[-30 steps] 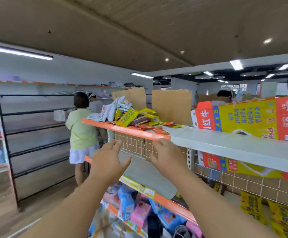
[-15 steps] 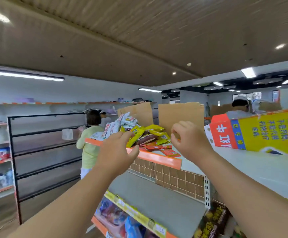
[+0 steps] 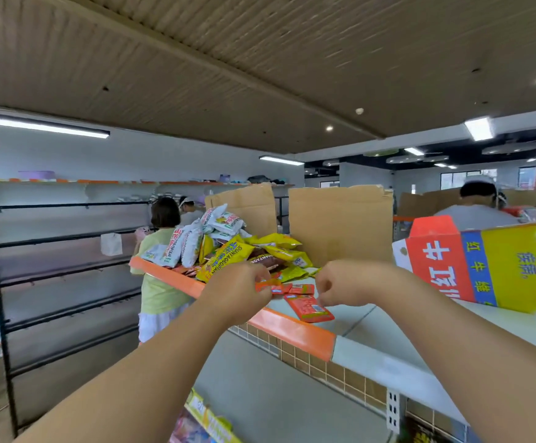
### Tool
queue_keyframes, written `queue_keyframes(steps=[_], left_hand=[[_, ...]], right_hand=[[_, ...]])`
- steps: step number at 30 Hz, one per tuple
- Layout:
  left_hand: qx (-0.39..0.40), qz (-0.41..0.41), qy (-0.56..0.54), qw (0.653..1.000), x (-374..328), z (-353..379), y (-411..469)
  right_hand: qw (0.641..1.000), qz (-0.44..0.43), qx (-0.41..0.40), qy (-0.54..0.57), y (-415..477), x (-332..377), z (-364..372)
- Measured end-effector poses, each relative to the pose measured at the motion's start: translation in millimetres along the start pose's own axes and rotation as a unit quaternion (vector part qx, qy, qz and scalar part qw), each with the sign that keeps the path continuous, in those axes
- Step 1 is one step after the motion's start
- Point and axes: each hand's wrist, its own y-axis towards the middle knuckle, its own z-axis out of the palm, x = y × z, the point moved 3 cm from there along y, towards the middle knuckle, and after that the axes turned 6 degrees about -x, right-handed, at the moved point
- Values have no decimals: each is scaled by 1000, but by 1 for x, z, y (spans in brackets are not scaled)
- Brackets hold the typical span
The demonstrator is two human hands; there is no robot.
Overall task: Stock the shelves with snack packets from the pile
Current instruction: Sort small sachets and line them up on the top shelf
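Observation:
A pile of snack packets [image 3: 228,247], yellow, white and brown, lies on the top shelf [image 3: 292,330] with its orange front edge. Several small orange-red packets [image 3: 308,308] lie at the pile's near edge. My left hand [image 3: 238,292] pinches one orange-red packet [image 3: 268,286] at its left end. My right hand [image 3: 343,287] is curled just right of the packets, its fingertips down at the flat orange packet; whether it holds one is hidden.
A yellow, red and blue carton [image 3: 490,266] lies on the shelf to the right. Cardboard sheets [image 3: 340,222] stand behind the pile. A person in a green shirt [image 3: 158,273] stands in the aisle by black racks [image 3: 62,282]. The shelf below [image 3: 260,394] is bare grey.
Both hands rose from below the top shelf and reached onto it. The left hand closed on an orange-red packet and the right hand curled down beside it.

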Motion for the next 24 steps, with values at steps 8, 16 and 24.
queue_keyframes(steps=[8,16,24], left_hand=[[92,25,33,995,26,43,41],[149,167,32,974,40,77,88],[136,340,8,931,38,62,119]], right_hand=[[990,69,105,-64,41,12,17],[982,127,114,-82,62,24,28],[976,214,49,-15,64,15,18]])
